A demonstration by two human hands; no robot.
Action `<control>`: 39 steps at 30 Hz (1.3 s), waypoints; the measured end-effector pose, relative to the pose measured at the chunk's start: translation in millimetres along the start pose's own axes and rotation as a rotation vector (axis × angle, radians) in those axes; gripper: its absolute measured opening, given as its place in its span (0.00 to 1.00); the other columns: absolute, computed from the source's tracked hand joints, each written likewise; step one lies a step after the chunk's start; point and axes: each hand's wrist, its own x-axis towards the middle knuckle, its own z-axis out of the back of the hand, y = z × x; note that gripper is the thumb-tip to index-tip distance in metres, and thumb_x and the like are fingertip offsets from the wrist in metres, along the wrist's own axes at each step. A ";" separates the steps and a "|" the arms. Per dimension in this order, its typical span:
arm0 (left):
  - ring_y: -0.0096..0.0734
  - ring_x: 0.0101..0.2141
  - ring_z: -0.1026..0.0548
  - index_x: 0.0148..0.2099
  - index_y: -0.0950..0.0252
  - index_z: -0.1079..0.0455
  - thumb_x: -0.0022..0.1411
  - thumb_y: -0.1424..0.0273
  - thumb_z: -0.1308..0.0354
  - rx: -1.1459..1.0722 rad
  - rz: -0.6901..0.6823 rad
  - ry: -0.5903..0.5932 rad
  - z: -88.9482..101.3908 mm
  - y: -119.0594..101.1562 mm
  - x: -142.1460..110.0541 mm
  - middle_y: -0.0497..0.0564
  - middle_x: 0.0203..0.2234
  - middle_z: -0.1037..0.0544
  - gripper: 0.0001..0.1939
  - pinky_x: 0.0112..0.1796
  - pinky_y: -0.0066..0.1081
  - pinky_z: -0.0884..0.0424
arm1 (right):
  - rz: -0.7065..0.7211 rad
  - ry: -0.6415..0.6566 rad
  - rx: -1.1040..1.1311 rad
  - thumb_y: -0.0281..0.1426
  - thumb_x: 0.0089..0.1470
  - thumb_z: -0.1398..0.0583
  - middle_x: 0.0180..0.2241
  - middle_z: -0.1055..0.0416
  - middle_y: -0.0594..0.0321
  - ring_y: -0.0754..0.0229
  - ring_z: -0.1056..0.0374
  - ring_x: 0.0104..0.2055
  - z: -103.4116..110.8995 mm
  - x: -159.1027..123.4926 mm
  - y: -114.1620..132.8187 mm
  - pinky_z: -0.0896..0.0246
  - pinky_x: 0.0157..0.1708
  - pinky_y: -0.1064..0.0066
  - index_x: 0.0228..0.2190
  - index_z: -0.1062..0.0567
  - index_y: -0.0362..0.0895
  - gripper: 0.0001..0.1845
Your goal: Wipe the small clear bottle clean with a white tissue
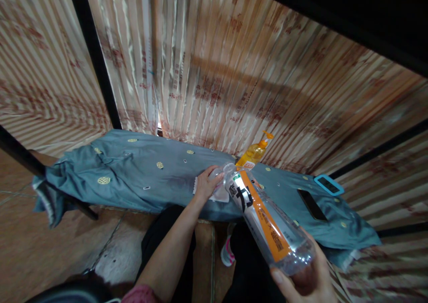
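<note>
My right hand (309,272) is wrapped round the base of a large clear plastic bottle (267,223) with an orange and white label. The bottle is tilted, its neck pointing down to the left toward my left hand (205,185). My left hand is closed on a small clear plastic container (216,173) at the bottle's mouth; its exact kind and whether the two touch I cannot tell. Beneath them lies a whitish, flat item (221,194), partly covered. Just behind the bottle's mouth stands an orange-topped pump bottle (250,155) of yellow liquid.
A grey-blue cloth (167,178) with pineapple prints covers the low, narrow surface. On its right side lie a dark phone (312,204) and a blue-framed digital clock (329,185). Striped curtains (214,71) hang behind, and black frame posts (95,58) stand around.
</note>
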 end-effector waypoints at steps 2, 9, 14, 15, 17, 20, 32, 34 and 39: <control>0.41 0.43 0.20 0.43 0.64 0.21 0.55 0.63 0.34 -0.006 -0.002 -0.002 -0.2 1.4 0.3 0.53 0.39 0.15 0.15 0.50 0.37 0.27 | -0.005 -0.003 0.001 0.46 0.43 0.29 0.54 0.27 0.45 0.41 0.27 0.52 -0.4 -0.4 0.4 0.29 0.46 0.59 0.63 0.40 0.42 0.51; 0.45 0.46 0.20 0.45 0.65 0.21 0.55 0.61 0.34 0.000 -0.003 0.001 0.6 6.3 0.9 0.56 0.43 0.16 0.17 0.53 0.41 0.28 | 0.035 -0.014 -0.021 0.45 0.43 0.29 0.56 0.28 0.44 0.41 0.27 0.53 -0.7 -0.3 -1.3 0.29 0.48 0.57 0.63 0.39 0.40 0.50; 0.44 0.46 0.20 0.44 0.65 0.21 0.55 0.61 0.34 -0.001 -0.009 0.007 1.2 5.1 0.7 0.55 0.43 0.16 0.17 0.52 0.40 0.27 | 0.039 -0.001 -0.031 0.45 0.45 0.29 0.55 0.28 0.44 0.41 0.27 0.53 -0.2 0.1 -2.2 0.29 0.47 0.58 0.64 0.40 0.40 0.51; 0.44 0.46 0.20 0.44 0.65 0.21 0.54 0.61 0.34 -0.008 -0.007 0.004 1.2 4.7 0.8 0.55 0.43 0.16 0.17 0.52 0.39 0.28 | 0.039 0.000 -0.035 0.45 0.45 0.29 0.55 0.28 0.44 0.40 0.27 0.53 -0.1 0.1 -1.8 0.29 0.47 0.58 0.64 0.40 0.40 0.51; 0.44 0.47 0.20 0.44 0.64 0.21 0.54 0.61 0.33 -0.019 0.005 -0.002 1.0 4.2 0.9 0.55 0.43 0.16 0.17 0.53 0.39 0.28 | 0.040 -0.006 -0.048 0.44 0.45 0.30 0.56 0.28 0.44 0.40 0.27 0.53 -0.2 -0.1 -0.7 0.29 0.47 0.58 0.63 0.40 0.40 0.50; 0.44 0.47 0.20 0.44 0.64 0.21 0.54 0.61 0.33 -0.030 0.013 0.004 0.8 3.9 1.1 0.54 0.43 0.16 0.17 0.53 0.39 0.28 | 0.016 -0.014 -0.054 0.46 0.44 0.30 0.57 0.29 0.45 0.40 0.28 0.55 -0.7 -1.0 0.7 0.30 0.49 0.58 0.64 0.40 0.41 0.51; 0.43 0.44 0.20 0.44 0.64 0.21 0.54 0.61 0.33 -0.014 0.007 -0.012 -0.9 4.0 0.8 0.54 0.41 0.15 0.17 0.50 0.38 0.27 | -0.041 -0.013 -0.008 0.46 0.43 0.29 0.58 0.31 0.42 0.38 0.29 0.55 -2.1 -2.4 1.6 0.32 0.51 0.54 0.65 0.42 0.41 0.54; 0.43 0.44 0.20 0.44 0.64 0.21 0.54 0.61 0.33 -0.012 0.010 -0.009 -0.3 2.9 0.8 0.54 0.41 0.15 0.17 0.51 0.38 0.27 | -0.023 -0.017 -0.008 0.45 0.42 0.29 0.58 0.31 0.43 0.38 0.29 0.55 -1.7 -2.1 0.6 0.31 0.51 0.54 0.65 0.41 0.41 0.54; 0.43 0.44 0.20 0.44 0.64 0.21 0.54 0.61 0.33 -0.001 0.016 0.002 0.3 0.5 0.6 0.53 0.40 0.15 0.17 0.50 0.38 0.27 | -0.015 -0.017 -0.011 0.46 0.42 0.28 0.58 0.31 0.44 0.38 0.30 0.57 -0.6 -1.2 -3.2 0.32 0.52 0.54 0.64 0.40 0.42 0.53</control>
